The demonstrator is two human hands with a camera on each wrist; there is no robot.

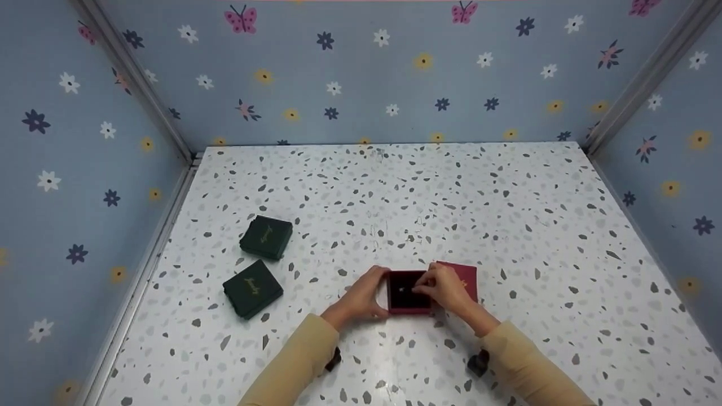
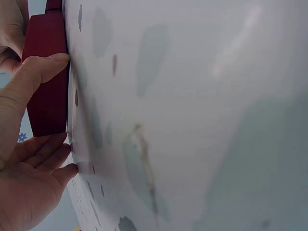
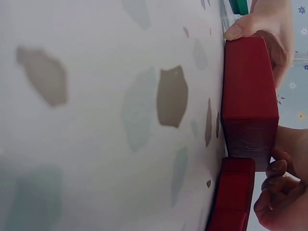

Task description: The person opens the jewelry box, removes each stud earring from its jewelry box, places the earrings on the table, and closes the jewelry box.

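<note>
An open red jewelry box [image 1: 410,310] with a black lining stands on the table in front of me. My left hand [image 1: 361,294] grips its left side, thumb at the near edge and fingers at the far one. Inside, a tiny shiny piece [image 1: 401,289] shows against the black. My right hand [image 1: 445,286] reaches in over the right rim, its fingers curled and fingertips together just beside the shiny piece; I cannot tell whether they pinch anything. The red lid [image 1: 469,274] with gold lettering lies against the box's right side, partly hidden under the right hand.
Two dark green jewelry boxes with gold lettering, one farther back [image 1: 267,237] and one nearer [image 1: 253,289], sit closed on the left. The speckled white table [image 1: 395,197] is bounded by blue flowered panels [image 1: 361,67] at the back and both sides.
</note>
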